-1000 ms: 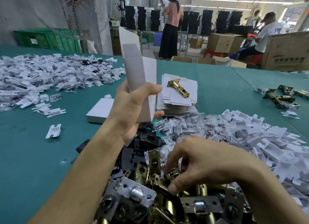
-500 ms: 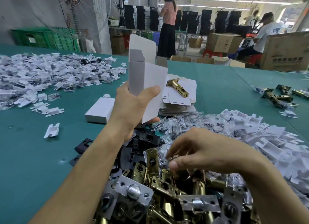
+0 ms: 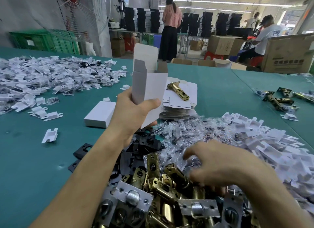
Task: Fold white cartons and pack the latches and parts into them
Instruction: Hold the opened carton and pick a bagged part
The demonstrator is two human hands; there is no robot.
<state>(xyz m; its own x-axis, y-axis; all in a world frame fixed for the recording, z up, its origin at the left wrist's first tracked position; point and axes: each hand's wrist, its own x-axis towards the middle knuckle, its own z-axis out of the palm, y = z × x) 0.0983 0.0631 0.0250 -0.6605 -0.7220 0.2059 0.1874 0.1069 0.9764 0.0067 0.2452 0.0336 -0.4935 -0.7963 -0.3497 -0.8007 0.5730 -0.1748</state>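
Left hand (image 3: 134, 112): fingers and thumb clamped on an upright, open-topped carton (image 3: 149, 84), held above the surface (image 3: 25, 159)
Right hand (image 3: 220, 166): fingers curled down over the latches (image 3: 169, 181), heaped nearest beside bagged parts (image 3: 178, 134); blurred, so I cannot tell whether they grip one
Flat cartons (image 3: 178, 105): stacked behind the carton, one latch (image 3: 177, 90) on top

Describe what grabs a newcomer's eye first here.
The upright white carton, top flaps open, gripped in the left hand at centre. Below it, the right hand reaches into a heap of brass latches at the near edge. Heaps of white parts lie far left and right on the green table.
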